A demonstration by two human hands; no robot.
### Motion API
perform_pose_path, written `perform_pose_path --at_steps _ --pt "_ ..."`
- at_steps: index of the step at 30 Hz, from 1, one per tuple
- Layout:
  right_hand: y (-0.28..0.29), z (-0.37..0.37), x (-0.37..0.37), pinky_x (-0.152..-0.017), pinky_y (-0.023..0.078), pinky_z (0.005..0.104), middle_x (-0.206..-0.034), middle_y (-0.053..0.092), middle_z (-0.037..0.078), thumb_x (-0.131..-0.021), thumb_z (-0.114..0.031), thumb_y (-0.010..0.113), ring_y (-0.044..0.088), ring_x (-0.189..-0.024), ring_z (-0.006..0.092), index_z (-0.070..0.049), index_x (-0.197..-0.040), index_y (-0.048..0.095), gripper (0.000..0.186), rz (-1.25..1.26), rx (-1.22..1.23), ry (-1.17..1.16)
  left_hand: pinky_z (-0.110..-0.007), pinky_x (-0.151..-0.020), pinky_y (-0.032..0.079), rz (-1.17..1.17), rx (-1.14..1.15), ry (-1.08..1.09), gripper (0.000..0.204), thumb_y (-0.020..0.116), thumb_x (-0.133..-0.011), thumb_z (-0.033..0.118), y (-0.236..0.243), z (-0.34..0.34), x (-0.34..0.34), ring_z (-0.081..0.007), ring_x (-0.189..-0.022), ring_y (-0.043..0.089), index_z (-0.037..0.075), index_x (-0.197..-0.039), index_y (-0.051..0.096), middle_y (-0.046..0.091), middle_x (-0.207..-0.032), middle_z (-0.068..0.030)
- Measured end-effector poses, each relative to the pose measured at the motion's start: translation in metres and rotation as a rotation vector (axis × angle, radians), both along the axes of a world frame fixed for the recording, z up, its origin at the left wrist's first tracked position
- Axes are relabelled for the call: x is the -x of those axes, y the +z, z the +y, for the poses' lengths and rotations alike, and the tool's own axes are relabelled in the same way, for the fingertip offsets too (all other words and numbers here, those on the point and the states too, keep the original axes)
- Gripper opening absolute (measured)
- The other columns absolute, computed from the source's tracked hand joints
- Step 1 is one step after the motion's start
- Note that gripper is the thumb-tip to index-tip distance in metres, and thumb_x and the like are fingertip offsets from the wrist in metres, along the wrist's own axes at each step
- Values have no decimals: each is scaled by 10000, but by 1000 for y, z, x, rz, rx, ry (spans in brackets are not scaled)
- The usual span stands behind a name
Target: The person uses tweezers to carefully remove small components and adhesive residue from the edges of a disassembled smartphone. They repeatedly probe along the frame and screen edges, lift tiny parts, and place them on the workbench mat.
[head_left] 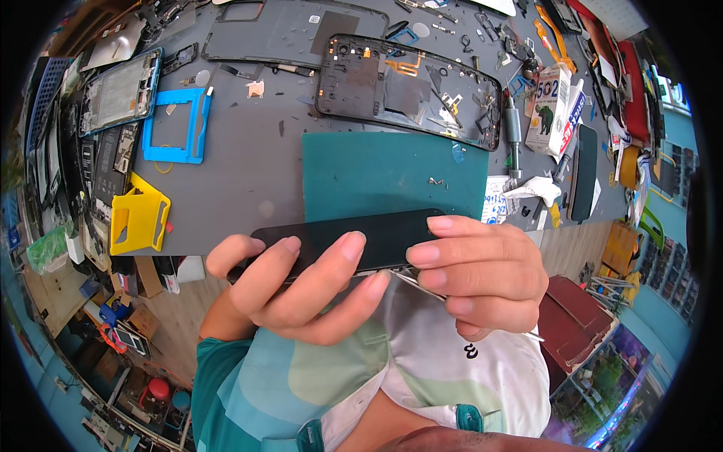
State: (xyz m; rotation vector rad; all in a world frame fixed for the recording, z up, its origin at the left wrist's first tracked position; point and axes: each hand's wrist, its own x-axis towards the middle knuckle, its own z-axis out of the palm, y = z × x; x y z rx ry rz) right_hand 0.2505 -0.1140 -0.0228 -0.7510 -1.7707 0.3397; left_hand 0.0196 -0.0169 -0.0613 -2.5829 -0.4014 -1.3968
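Far left: blue frame (pixel 202 128) and yellow holder (pixel 120 226) set aside on bench, not in use. Nearer, L hand (pixel 301 290): dark phone (pixel 384 237) gripped at its left half, fingers bent over face and near edge; thumb can't be told apart. Phone held tilted over near edge of green mat (pixel 395 169). R hand (pixel 486 267): fingertips bunched at phone's right end; slim metal tool, prob. tweezers (pixel 425 288), pinched underneath, tip by near edge. Work judged part-done: phone in one piece as far as seen, edge being worked; whether fully closed, unclear. Small metal bits (pixel 437 181) left loose on mat.
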Motion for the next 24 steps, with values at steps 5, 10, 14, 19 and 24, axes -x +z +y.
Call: perform_pose_path --at_steps 5,10,14,19,24 --pt "0 0 0 -909 654 581 -1085 719 262 -974 -65 714 754 -1033 432 69 -1061 608 192 18 6 3 -385 -857 320 -67 191 21 173 680 -964 338 0 -15 -3 -140 -1021 468 382 -1131 684 701 -1232 177" --pt "1 0 -2 -922 646 589 -1095 719 264 -976 -92 722 748 -1055 436 74 -1060 615 215 22 29 15 -384 -861 316 -36 185 -3 179 671 -969 343 1 -12 0 -144 -1034 461 380 -1144 684 699 -1246 169" --pt "2 -1 -1 -927 642 591 -1103 720 266 -977 -117 731 748 -1064 433 71 -1049 622 228 26 33 21 -383 -863 315 -13 162 -17 194 660 -976 338 1 -12 5 -146 -1034 456 378 -1165 679 694 -1265 162" --pt "2 -1 0 -931 640 590 -1100 722 262 -981 -124 731 751 -1059 429 70 -1038 626 228 20 34 8 -354 -806 341 34 50 -27 182 629 -1039 375 1 -2 6 -158 -1005 474 364 -1219 611 693 -1215 116" --pt "0 0 0 -934 639 590 -1098 723 260 -980 -119 730 751 -1060 429 72 -1034 631 222 13 5 -5 -352 -803 343 47 44 -32 182 629 -1043 370 1 -1 8 -158 -1006 473 362 -1223 610 694 -1219 112"
